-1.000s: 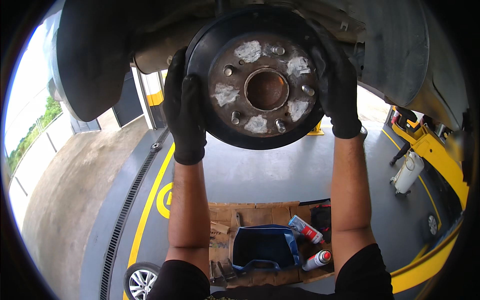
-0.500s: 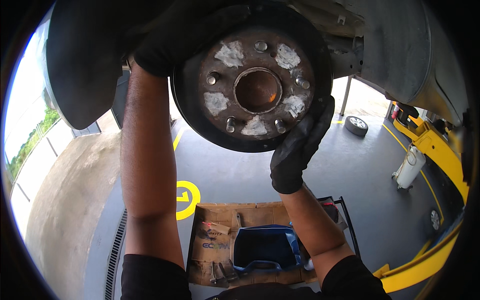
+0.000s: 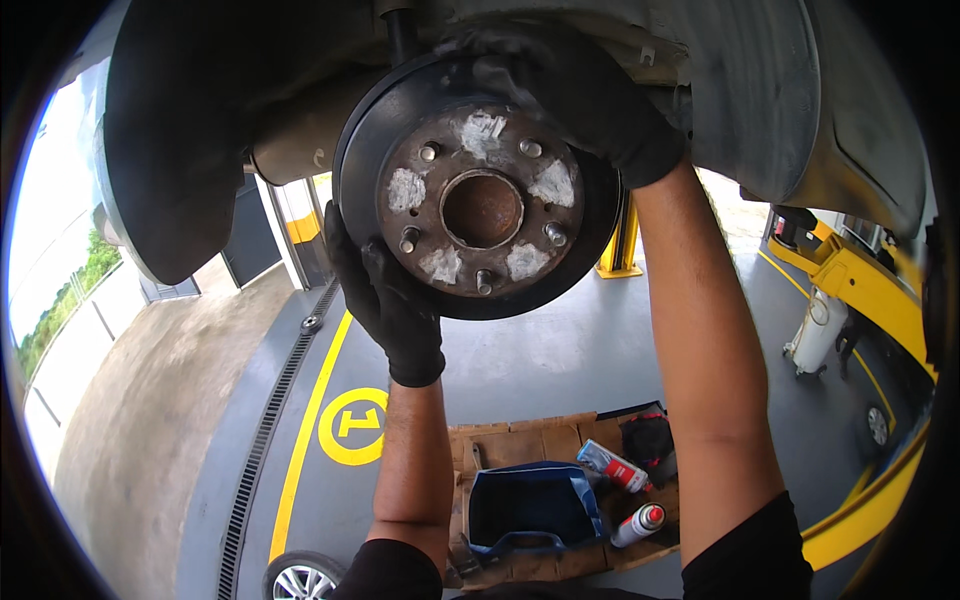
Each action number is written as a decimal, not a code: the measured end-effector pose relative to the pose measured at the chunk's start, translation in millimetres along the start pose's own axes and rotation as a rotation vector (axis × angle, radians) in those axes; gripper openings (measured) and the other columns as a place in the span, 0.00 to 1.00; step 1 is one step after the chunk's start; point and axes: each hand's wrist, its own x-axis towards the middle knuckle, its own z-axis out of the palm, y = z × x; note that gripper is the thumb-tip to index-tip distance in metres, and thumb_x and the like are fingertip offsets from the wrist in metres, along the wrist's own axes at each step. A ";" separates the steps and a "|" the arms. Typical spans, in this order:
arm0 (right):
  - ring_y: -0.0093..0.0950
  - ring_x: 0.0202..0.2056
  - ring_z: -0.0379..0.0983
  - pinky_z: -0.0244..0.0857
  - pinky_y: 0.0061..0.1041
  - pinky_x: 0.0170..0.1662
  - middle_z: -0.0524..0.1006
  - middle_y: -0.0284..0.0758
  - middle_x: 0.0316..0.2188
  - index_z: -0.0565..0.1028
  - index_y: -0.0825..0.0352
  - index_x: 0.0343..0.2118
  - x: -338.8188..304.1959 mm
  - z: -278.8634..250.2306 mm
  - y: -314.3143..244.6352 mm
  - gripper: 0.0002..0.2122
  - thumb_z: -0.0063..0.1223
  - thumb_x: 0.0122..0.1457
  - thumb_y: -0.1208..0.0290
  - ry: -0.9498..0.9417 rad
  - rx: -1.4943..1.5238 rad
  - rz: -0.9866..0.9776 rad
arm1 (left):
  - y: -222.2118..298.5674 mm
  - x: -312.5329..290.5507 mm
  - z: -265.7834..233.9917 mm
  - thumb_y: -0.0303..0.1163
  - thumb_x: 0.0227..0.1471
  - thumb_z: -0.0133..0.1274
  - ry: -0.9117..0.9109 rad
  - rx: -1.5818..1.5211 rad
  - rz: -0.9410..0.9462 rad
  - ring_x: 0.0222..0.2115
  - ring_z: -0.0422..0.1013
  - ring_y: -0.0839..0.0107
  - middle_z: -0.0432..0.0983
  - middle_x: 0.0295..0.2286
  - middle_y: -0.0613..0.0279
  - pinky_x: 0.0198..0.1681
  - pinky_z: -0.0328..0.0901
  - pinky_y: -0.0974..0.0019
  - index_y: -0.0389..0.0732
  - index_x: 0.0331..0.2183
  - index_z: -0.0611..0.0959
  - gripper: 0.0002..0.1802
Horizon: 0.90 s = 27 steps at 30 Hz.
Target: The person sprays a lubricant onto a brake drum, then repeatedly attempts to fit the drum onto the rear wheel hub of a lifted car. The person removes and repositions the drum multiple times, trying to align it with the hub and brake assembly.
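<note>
Raised in front of me is a round brake disc point(image 3: 545, 275), its outer ring black and its middle rusty brown with white smeared patches. Several wheel studs stick out around its open centre bore point(image 3: 482, 208). My left hand point(image 3: 385, 305), in a black glove, cups the lower left edge, with the thumb against the front face. Over the upper right rim my gloved right hand point(image 3: 595, 100) is bent, its fingers reaching across the top edge. Where the fingers curl behind the rim is hidden.
Below stands a cardboard-lined tray point(image 3: 560, 437) with a blue bin point(image 3: 483, 472) and two spray cans point(image 3: 612, 465). Dark fender liners point(image 3: 750, 100) flank the disc. At right are a yellow lift arm point(image 3: 870, 290) and a white tank point(image 3: 818, 335); a wheel point(image 3: 303, 580) lies low left.
My left hand has gone from the upper left rim to the lower left, my right from the lower right to the top. The studs and white patches sit at turned positions. My view has shifted.
</note>
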 end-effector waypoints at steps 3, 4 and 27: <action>0.37 0.58 0.76 0.69 0.33 0.60 0.79 0.44 0.56 0.77 0.68 0.57 -62.8 20.2 -45.3 0.16 0.48 0.70 0.75 0.441 0.356 0.323 | 41.2 122.0 12.5 0.29 0.70 0.47 -0.420 -0.083 -0.107 0.52 0.77 0.64 0.79 0.54 0.51 0.56 0.71 0.61 0.35 0.60 0.78 0.20; 0.37 0.62 0.73 0.67 0.34 0.63 0.77 0.44 0.60 0.76 0.69 0.59 -87.2 29.4 -70.4 0.17 0.46 0.70 0.76 0.634 0.499 0.492 | 57.9 158.9 34.8 0.28 0.68 0.52 -0.672 0.347 0.343 0.52 0.77 0.67 0.82 0.50 0.53 0.55 0.70 0.64 0.35 0.55 0.83 0.17; 0.37 0.59 0.74 0.63 0.30 0.63 0.77 0.43 0.59 0.73 0.73 0.61 -106.7 26.3 -40.0 0.18 0.41 0.74 0.72 0.400 -0.213 0.339 | -11.8 52.0 -24.8 0.38 0.70 0.53 -0.321 -0.028 0.039 0.47 0.79 0.69 0.84 0.45 0.56 0.52 0.71 0.67 0.35 0.59 0.78 0.23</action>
